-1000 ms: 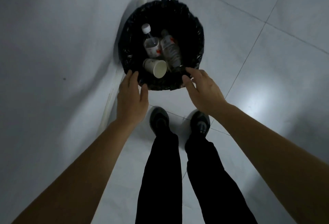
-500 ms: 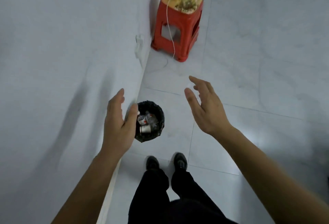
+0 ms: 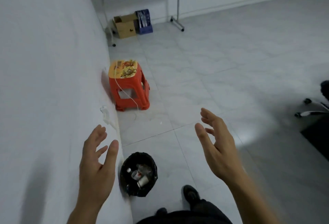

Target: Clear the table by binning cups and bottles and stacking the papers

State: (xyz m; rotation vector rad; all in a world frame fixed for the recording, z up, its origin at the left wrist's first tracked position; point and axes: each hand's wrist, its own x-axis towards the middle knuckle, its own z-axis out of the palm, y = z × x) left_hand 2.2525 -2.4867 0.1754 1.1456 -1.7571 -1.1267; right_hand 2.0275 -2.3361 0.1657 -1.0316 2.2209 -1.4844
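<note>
A small round bin with a black liner stands on the floor against the white wall, just in front of my feet. Inside it lie clear plastic bottles and a white paper cup. My left hand hovers high above and left of the bin, fingers spread, holding nothing. My right hand is raised to the right of the bin, fingers loosely spread and empty. No table or papers are in view.
A red plastic stool with a white cable over it stands by the wall ahead. A cardboard box and a blue crate sit in the far corner beside a wheeled stand. An office chair base is at right.
My hands have lifted away from the bin's rim and spread apart. The view has tilted up from the bin to the room, so the bin looks small and low.
</note>
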